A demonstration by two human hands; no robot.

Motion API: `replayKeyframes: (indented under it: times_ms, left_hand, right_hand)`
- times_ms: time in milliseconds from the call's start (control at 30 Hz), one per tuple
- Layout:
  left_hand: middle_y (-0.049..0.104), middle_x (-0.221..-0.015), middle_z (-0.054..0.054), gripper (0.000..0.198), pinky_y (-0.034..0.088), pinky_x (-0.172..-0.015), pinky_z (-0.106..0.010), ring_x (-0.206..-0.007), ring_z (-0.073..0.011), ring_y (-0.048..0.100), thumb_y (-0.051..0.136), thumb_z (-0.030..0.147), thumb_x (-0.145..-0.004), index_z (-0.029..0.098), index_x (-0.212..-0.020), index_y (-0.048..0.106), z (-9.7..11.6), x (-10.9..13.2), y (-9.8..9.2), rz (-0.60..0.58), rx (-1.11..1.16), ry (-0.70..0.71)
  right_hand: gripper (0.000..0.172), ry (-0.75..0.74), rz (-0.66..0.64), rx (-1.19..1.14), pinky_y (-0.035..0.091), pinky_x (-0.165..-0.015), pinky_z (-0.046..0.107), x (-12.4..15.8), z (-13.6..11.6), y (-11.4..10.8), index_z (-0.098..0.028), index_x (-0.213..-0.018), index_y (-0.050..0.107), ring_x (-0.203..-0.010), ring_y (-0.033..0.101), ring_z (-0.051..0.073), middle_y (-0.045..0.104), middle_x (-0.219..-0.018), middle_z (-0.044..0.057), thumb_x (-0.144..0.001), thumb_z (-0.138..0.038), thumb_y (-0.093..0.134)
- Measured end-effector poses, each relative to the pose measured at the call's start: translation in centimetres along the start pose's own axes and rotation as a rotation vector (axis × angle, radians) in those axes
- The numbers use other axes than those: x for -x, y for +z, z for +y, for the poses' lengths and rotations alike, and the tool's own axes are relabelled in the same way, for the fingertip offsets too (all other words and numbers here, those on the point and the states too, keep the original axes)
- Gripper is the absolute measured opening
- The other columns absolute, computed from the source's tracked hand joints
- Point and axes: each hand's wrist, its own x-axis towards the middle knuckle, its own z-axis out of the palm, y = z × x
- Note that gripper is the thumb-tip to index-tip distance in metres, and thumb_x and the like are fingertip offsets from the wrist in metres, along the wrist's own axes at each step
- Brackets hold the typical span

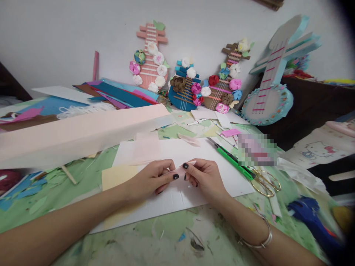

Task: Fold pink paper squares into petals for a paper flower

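A small piece of pale pink paper [180, 171] is pinched between my two hands, above a white board [177, 199]. My left hand [159, 175] is closed on its left end, thumb on top. With thumb and curled fingers, my right hand [203, 175] grips the right end; most of the paper is hidden by the fingers. Behind the hands, a pale pink paper square [146, 146] and a pink scrap [189, 140] lie on the board. A yellow paper sheet [116, 175] sits under my left wrist.
A green utility knife [235, 162] and gold-handled scissors [266, 184] lie on the right. Beyond them is a blue glue gun [313, 218]. A long pink paper strip [83, 129] covers the left. Flower-decorated paper instruments [151, 70] lean against the wall.
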Motion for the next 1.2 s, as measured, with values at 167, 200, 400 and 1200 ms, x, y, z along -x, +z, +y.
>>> replayKeyframes:
  times_ms: [167, 200, 400, 1200]
  left_hand:
    - [0.04, -0.044, 0.009, 0.028, 0.022, -0.043, -0.019, -0.041, -0.0068, 0.03, 0.047, 0.042, -0.09, 0.018, -0.076, 0.045, -0.3, -0.1, -0.1, -0.017, 0.037, -0.012]
    - [0.04, -0.044, 0.009, 0.028, 0.022, -0.043, -0.019, -0.041, -0.0068, 0.03, 0.047, 0.043, -0.09, 0.018, -0.076, 0.045, -0.3, -0.1, -0.2, -0.02, 0.045, -0.012]
    - [0.04, -0.044, 0.009, 0.027, 0.023, -0.044, -0.019, -0.042, -0.0072, 0.031, 0.046, 0.042, -0.09, 0.019, -0.076, 0.044, -0.2, -0.1, -0.2, -0.022, 0.062, -0.016]
    - [0.067, -0.054, -0.002, 0.021, 0.046, -0.047, -0.02, -0.049, -0.0122, 0.063, 0.067, 0.03, -0.078, 0.013, -0.069, 0.059, -0.3, -0.3, -0.2, 0.144, 0.183, -0.05]
  right_hand:
    - [0.034, -0.022, 0.006, 0.066, 0.03, -0.039, 0.021, 0.1, -0.1, -0.1, -0.014, -0.056, 0.063, -0.038, 0.039, 0.006, 0.055, -0.048, 0.0, -0.078, -0.04, 0.066]
    - [0.033, -0.027, 0.004, 0.067, 0.03, -0.039, 0.021, 0.1, -0.1, -0.1, -0.014, -0.058, 0.065, -0.038, 0.039, 0.006, 0.056, -0.049, 0.0, -0.079, -0.04, 0.065]
    - [0.028, -0.026, 0.003, 0.023, 0.033, -0.04, 0.021, 0.2, -0.4, 0.0, -0.015, -0.078, 0.073, -0.04, 0.042, 0.006, 0.06, -0.054, 0.001, -0.079, -0.041, 0.064]
    - [0.016, -0.374, 0.06, 0.494, 0.044, -0.084, 0.035, 0.3, -0.7, -0.9, -0.024, -0.093, 0.07, -0.091, 0.06, 0.021, 0.069, -0.092, 0.005, -0.079, -0.03, 0.066]
